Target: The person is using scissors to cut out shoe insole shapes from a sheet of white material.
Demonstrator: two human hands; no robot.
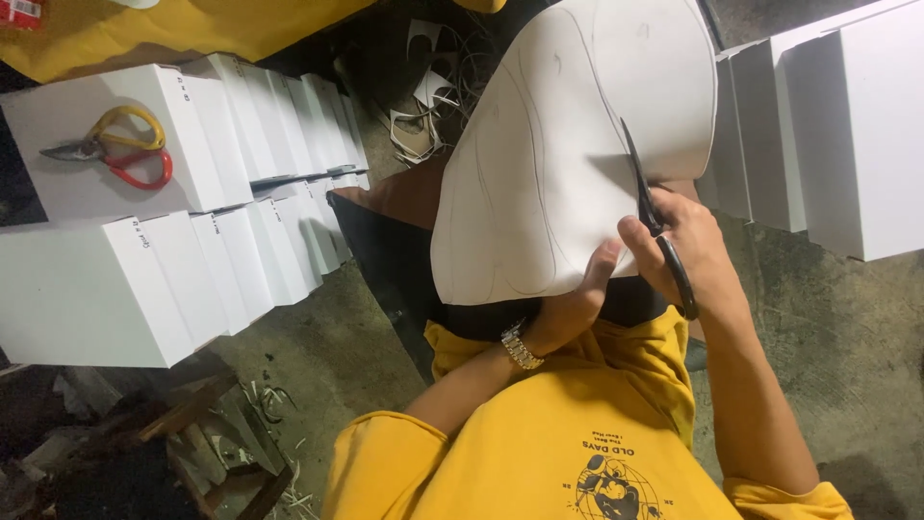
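Head view: right hand gripping scissors

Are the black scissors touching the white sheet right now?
Touching. The head view shows the black scissors, held in the right hand, with their blades lying against the white sheet at its right edge, while the left hand grips its lower edge.

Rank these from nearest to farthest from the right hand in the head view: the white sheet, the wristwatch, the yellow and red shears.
From the right hand:
1. White sheet, touching it, just left and above.
2. Wristwatch, on the other wrist, lower left.
3. Yellow and red shears, far left, lying on a white box.
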